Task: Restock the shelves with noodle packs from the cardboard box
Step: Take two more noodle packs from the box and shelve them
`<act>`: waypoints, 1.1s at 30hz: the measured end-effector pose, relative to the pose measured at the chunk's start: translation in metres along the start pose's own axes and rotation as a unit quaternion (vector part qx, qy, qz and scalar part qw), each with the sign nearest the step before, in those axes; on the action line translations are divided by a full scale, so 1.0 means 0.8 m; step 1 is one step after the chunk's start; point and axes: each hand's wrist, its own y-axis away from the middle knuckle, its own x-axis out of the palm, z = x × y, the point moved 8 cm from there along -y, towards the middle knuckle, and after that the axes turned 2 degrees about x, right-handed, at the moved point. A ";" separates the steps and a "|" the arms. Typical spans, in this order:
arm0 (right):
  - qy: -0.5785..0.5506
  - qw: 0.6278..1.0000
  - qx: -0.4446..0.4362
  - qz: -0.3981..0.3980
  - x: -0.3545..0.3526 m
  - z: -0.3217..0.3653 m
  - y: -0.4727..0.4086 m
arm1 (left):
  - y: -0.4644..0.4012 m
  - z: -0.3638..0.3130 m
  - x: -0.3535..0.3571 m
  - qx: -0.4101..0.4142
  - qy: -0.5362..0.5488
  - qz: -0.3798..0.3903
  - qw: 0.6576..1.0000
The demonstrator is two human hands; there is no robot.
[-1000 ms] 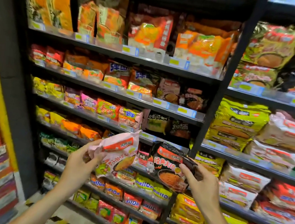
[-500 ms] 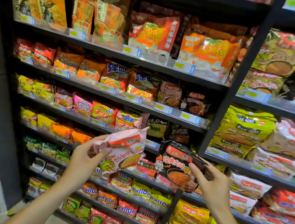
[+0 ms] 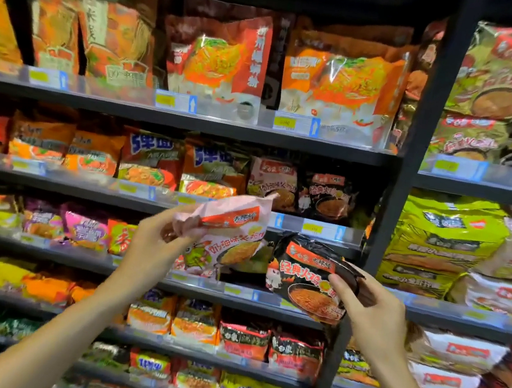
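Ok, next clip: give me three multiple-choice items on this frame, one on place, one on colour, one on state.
1. Where on the shelves do matching pink and black packs sit?
A. Top shelf, far left
B. Second shelf from the top, right end
C. Bottom shelf

2. What colour is the pack in the right hand?
A. Black
B. Yellow
C. Blue

3. What is the left hand doing?
A. Hanging empty
B. Resting flat on a shelf
C. Gripping a pink noodle pack

Answers: 1 B, a pink shelved pack and a black one stand side by side there. 2 A, the black noodle pack has red lettering. 3 C, its fingers close on the pink noodle pack, held clear of the shelves.
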 end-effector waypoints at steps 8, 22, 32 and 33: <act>-0.001 0.999 0.009 -0.034 0.021 -0.027 -0.038 | -0.098 0.032 0.028 0.073 0.037 0.022 0.996; 0.003 0.992 0.048 -0.114 0.018 -0.032 -0.035 | -0.225 0.078 0.119 0.102 0.064 0.119 0.986; 0.027 0.990 0.016 -0.140 0.002 -0.010 -0.047 | -0.246 0.112 0.149 0.089 -0.130 0.135 0.978; 0.025 0.990 0.008 -0.141 0.003 -0.003 -0.053 | -0.246 0.109 0.149 0.099 -0.161 0.122 0.974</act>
